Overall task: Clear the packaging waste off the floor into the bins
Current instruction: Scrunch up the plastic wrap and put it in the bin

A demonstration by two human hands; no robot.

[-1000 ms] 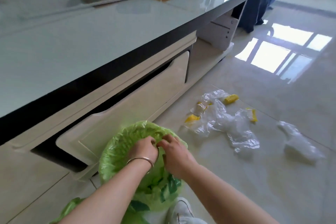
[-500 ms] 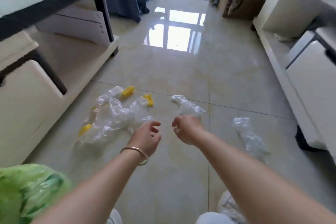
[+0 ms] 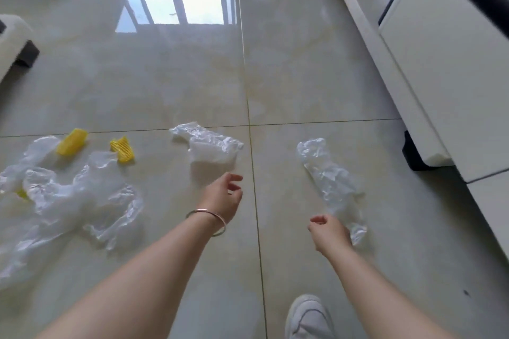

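- Both hands were held out low over the glossy beige tiled floor (image 3: 303, 69), and both held nothing. The left hand (image 3: 224, 197), with a thin metal bangle (image 3: 209, 219) on the wrist, had its fingers loosely spread and pointed forward. The right hand (image 3: 329, 231) had its fingers loosely curled.
- Just ahead of the left hand lay a small crumpled clear plastic bag (image 3: 209, 146), near but not touched.
- A long crumpled clear plastic wrapper (image 3: 330, 181) lay just beside the right hand; whether the fingers touched its near end, I could not tell.
- Further to the left was a big heap of clear plastic film (image 3: 80, 198), with two yellow ribbed plastic pieces (image 3: 72, 141) at its far edge and a third yellow bit half hidden under the film.
- No bin was in view.
- I judged the film as very light, soft and slippery, so it would slide on the smooth tile if pushed flat. Pinching a raised fold and bunching it in the palm seemed best.
- The yellow pieces looked stiff and small, probably easy to pinch by the sides.
- A white shoe (image 3: 307, 316) stood near the bottom edge, and white cabinets (image 3: 451, 63) were at the right.
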